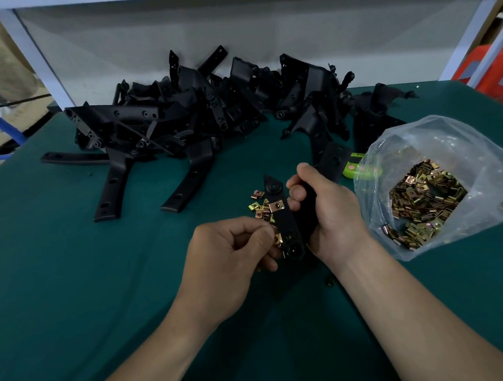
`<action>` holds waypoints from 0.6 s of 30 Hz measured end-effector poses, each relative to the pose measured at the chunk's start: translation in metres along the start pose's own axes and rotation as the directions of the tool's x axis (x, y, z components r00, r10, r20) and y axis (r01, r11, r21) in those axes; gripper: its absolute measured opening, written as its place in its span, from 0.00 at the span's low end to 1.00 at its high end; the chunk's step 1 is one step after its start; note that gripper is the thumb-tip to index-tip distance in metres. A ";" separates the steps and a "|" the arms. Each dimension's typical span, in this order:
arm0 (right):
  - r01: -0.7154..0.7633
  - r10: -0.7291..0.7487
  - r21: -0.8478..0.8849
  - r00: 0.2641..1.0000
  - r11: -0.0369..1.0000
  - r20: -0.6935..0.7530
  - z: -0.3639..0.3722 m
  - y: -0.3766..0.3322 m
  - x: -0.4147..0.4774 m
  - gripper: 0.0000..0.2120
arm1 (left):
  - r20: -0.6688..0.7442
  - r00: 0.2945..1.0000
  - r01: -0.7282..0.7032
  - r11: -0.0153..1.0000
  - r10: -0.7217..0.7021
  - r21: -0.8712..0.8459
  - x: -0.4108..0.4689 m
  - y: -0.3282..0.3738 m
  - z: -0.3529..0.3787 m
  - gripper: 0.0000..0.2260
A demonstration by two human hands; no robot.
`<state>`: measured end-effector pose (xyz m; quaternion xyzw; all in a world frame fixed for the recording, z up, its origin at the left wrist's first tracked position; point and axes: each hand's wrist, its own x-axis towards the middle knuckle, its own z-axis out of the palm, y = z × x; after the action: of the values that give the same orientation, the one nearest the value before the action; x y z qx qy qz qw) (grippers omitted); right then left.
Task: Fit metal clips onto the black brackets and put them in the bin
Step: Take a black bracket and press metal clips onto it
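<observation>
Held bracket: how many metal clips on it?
2. One gold metal clip sits mid-length on the black plastic bracket; a second clip at its near end, pinched by the left hand. The right hand may hide more.

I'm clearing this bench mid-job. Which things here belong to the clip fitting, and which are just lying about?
Job: held bracket in the right hand; clip pinched by the left hand; fitted clip; loose clips; bag of clips; bracket pile.
Lying about: green object beside the bag; blue tube at left; orange thing far right.
</observation>
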<state>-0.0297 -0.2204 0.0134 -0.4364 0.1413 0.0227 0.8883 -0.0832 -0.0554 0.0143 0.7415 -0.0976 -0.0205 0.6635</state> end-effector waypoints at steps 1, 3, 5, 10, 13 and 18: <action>-0.001 0.001 0.010 1.000 1.000 -0.007 0.000 0.000 0.000 0.16 | -0.004 1.000 -0.010 1.000 0.010 0.010 0.000 0.000 0.000 0.10; 0.008 -0.007 0.026 1.000 1.000 -0.026 0.000 -0.001 0.000 0.16 | -0.001 1.000 -0.007 1.000 0.007 0.002 0.000 0.000 0.001 0.10; 0.031 -0.030 0.014 0.999 0.999 -0.043 0.001 -0.002 0.000 0.17 | 0.008 1.000 0.025 0.999 -0.025 -0.027 0.000 -0.001 0.001 0.10; 0.076 -0.077 -0.027 0.996 0.997 -0.041 0.003 -0.002 -0.003 0.17 | 0.046 0.994 0.106 0.988 -0.101 -0.115 0.001 -0.001 -0.002 0.08; 0.077 -0.078 -0.032 0.997 0.997 -0.024 0.005 -0.002 -0.005 0.17 | 0.090 0.984 0.167 0.964 -0.151 -0.209 0.001 0.000 -0.003 0.05; 0.084 -0.086 -0.082 0.996 0.993 -0.026 0.007 0.001 -0.010 0.16 | 0.102 0.988 0.130 0.981 -0.116 -0.144 0.002 0.002 -0.009 0.19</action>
<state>-0.0373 -0.2134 0.0196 -0.4778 0.1348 -0.0160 0.8679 -0.0796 -0.0476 0.0173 0.6921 -0.0804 -0.1034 0.7098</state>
